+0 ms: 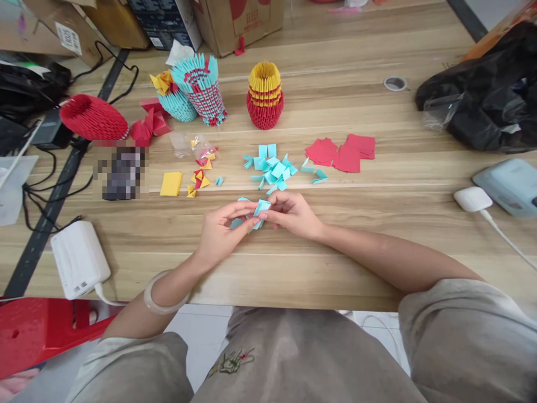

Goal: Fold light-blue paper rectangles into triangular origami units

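Note:
A small folded light-blue paper piece [262,208] is pinched between both hands near the table's front. My left hand [224,226] grips its left side with thumb and fingers. On the other side, my right hand [296,214] closes on its right edge. More light-blue paper shows partly behind my left fingers; whether it is held or lying on the table I cannot tell. Just beyond the hands lies a loose pile of folded light-blue paper pieces [274,169]. Red paper sheets [354,154] lie to the right of that pile, and a yellow paper stack [171,183] to the left.
Folded-paper vases stand at the back: a red-and-yellow one [265,98] and a blue-and-red one [205,92]. A red one [94,118] lies at left. White power adapter [79,260], cables and a pixelated dark object are left; a black plastic bag [486,89] is right.

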A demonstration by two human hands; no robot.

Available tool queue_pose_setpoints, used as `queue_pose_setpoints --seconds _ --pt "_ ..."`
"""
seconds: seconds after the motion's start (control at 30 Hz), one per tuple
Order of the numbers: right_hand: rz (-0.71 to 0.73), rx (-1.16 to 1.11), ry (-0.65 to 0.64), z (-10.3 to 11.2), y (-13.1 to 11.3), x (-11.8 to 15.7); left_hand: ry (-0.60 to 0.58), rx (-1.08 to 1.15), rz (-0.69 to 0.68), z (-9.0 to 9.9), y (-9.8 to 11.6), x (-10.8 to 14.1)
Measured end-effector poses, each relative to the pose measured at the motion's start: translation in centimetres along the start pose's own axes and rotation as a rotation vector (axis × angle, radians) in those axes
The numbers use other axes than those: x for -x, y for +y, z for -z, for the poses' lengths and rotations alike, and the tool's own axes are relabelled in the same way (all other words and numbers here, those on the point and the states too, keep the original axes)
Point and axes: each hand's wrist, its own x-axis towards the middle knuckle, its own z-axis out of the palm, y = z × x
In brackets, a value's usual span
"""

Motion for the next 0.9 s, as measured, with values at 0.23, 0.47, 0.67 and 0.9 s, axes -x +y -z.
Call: queue_pose_setpoints --seconds 0.23,0.47,0.67,0.9 --pt "0.067 0.022 -0.049 0.12 -0.23 0.1 0.085 0.051 0.004 -0.19 -0.23 0.02" --pt "0.065 0.062 -0.053 0.07 -0.49 0.2 0.05 -0.01 -0.035 0.01 -0.28 0.09" --pt "0.098 0.036 -0.065 0.13 -0.04 0.15 0.069 -0.05 -0.053 0.03 -0.51 0.18" --pt "0.081 0.047 -0.07 0.14 -0.05 0.27 0.088 -0.14 -0.114 0.11 -0.88 0.23"
